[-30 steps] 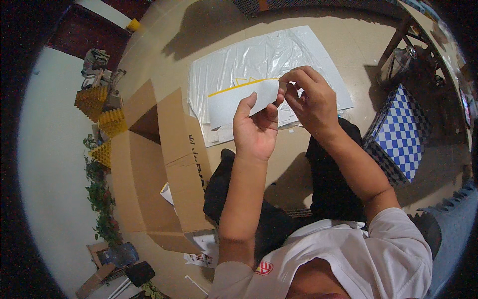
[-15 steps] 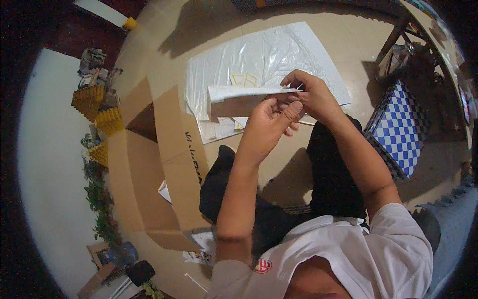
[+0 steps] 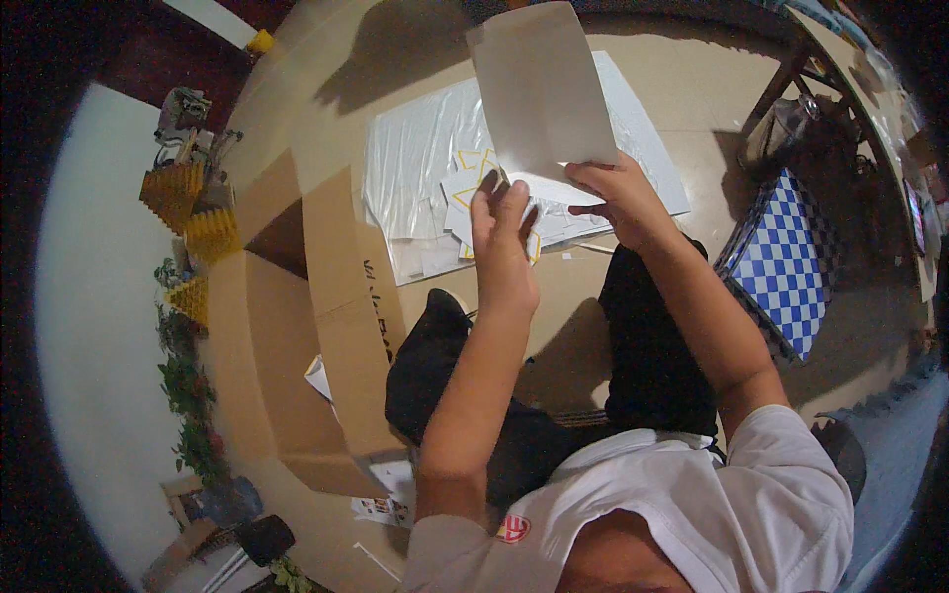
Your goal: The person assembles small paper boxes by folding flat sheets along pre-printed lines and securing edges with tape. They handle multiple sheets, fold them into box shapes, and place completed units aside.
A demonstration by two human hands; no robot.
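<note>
A pale, stiff paper sheet (image 3: 544, 89) stands upright in front of me, its lower end bent into a brighter white flap. My right hand (image 3: 625, 203) pinches its lower right corner between thumb and fingers. At the lower left corner, my left hand (image 3: 506, 227) is closed with thumb and fingertips on the edge. Behind and below the sheet, white paper pieces with yellow outlines (image 3: 460, 193) lie in a loose heap. They rest on a white board wrapped in clear plastic (image 3: 415, 138), partly hidden by the raised sheet.
An open cardboard box (image 3: 346, 326) stands at my left, with a white folded piece (image 3: 318, 378) inside. To the right leans a blue-and-white checkered stack (image 3: 786, 262) beside a wooden table (image 3: 840, 84). Yellow baskets (image 3: 173, 193) and plants (image 3: 188, 385) line the left wall.
The sheet, seen almost edge-on before, has swung up to show its broad face. My hands have moved apart to its two lower corners, uncovering more yellow-outlined pieces.
</note>
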